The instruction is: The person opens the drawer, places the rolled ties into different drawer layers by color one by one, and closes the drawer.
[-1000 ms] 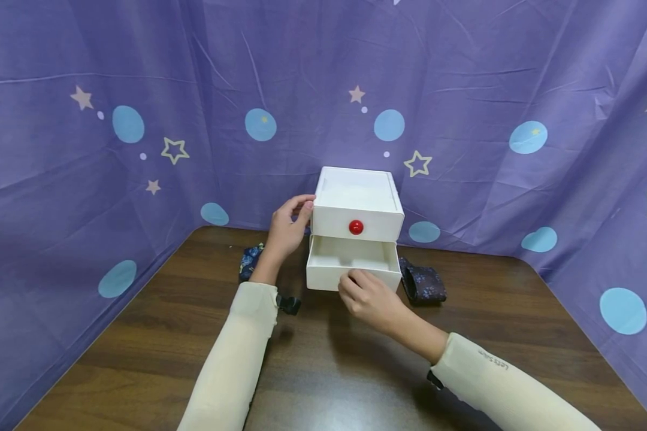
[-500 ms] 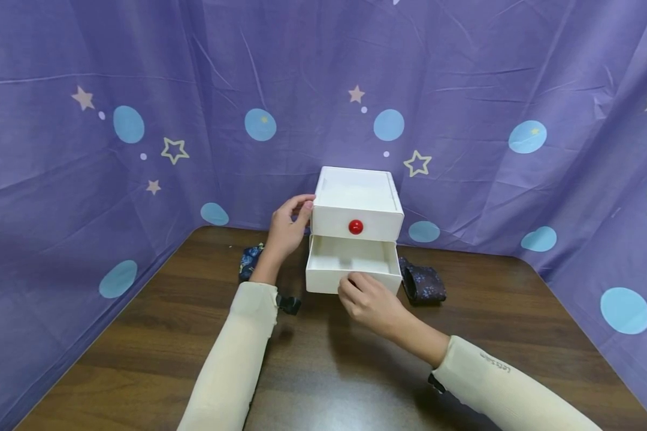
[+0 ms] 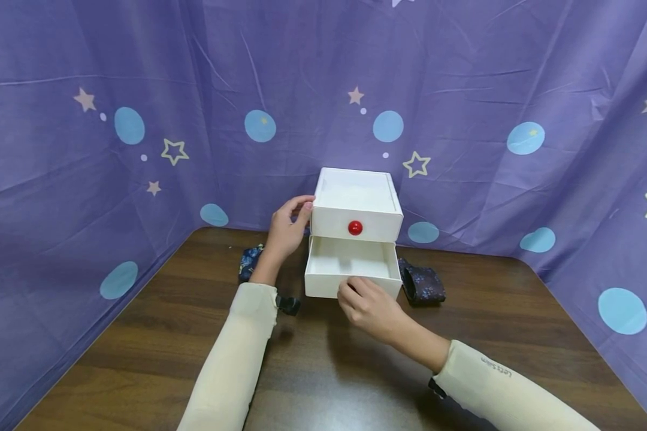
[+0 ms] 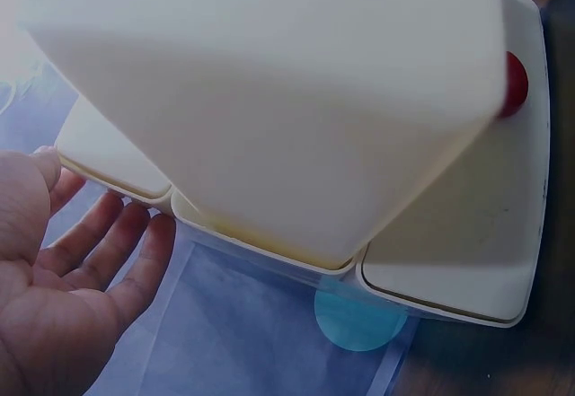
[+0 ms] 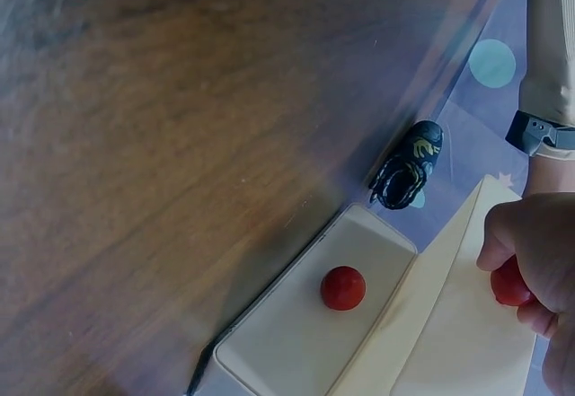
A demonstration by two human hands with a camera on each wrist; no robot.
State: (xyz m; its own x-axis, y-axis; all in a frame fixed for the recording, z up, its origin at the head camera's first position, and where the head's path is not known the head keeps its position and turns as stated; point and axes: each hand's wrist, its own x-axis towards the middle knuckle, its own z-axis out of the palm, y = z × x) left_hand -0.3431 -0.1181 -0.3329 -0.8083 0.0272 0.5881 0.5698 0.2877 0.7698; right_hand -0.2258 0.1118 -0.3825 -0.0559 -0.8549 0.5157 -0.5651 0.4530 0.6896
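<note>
A white drawer unit (image 3: 358,190) stands at the back of the wooden table. Its top drawer (image 3: 329,222) is closed and has a round red knob (image 3: 355,227). Below that, the middle drawer (image 3: 320,285) is pulled out. My right hand (image 3: 369,305) pinches this drawer's red knob (image 5: 509,284) between thumb and fingers, as the right wrist view shows. The bottom drawer (image 5: 296,342), closed, bears another red knob (image 5: 342,288); in the head view it is hidden. At the unit's upper left side, my left hand (image 3: 287,227) rests its loosely extended fingers (image 4: 144,275) against the wall.
A navy patterned fabric piece (image 3: 250,263) lies left of the unit, partly behind my left arm. On the right is a dark floral folded fabric piece (image 3: 425,284). A purple curtain (image 3: 302,78) hangs behind the wooden table (image 3: 496,311).
The middle drawer has slid slightly farther out toward me, with my right hand on its knob. My left hand has stayed against the unit's side.
</note>
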